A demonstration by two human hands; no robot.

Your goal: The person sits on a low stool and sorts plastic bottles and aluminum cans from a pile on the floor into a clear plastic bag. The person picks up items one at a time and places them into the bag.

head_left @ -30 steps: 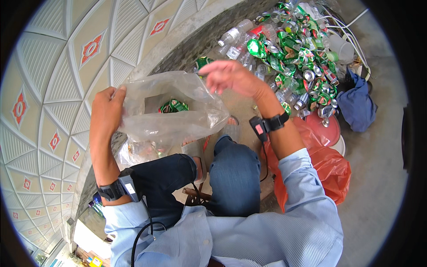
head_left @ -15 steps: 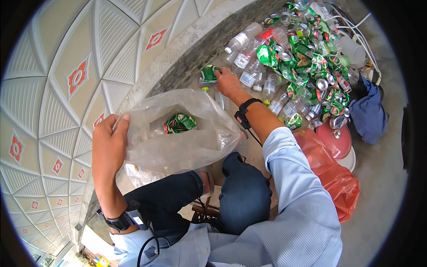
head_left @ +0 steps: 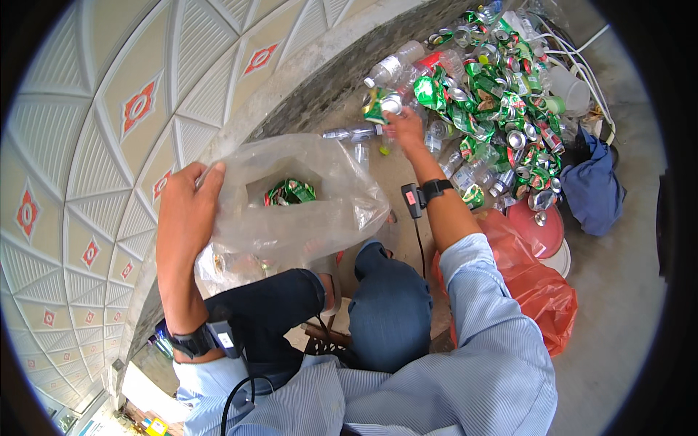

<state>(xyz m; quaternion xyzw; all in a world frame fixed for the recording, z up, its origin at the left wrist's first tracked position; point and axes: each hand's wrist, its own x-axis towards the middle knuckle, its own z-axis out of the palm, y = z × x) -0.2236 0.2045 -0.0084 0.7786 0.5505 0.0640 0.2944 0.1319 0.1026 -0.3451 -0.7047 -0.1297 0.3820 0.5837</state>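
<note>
Left hand grips clear bag rim; right hand closed on green can at pile edge.

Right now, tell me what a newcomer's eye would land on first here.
First, the heap of crushed green cans and clear plastic bottles spilling across the ground at upper right, where the right hand grips one green can. Next, the clear plastic bag held open at its rim by the left hand at centre, a few green cans already inside. An orange plastic bag lies at right.
</note>
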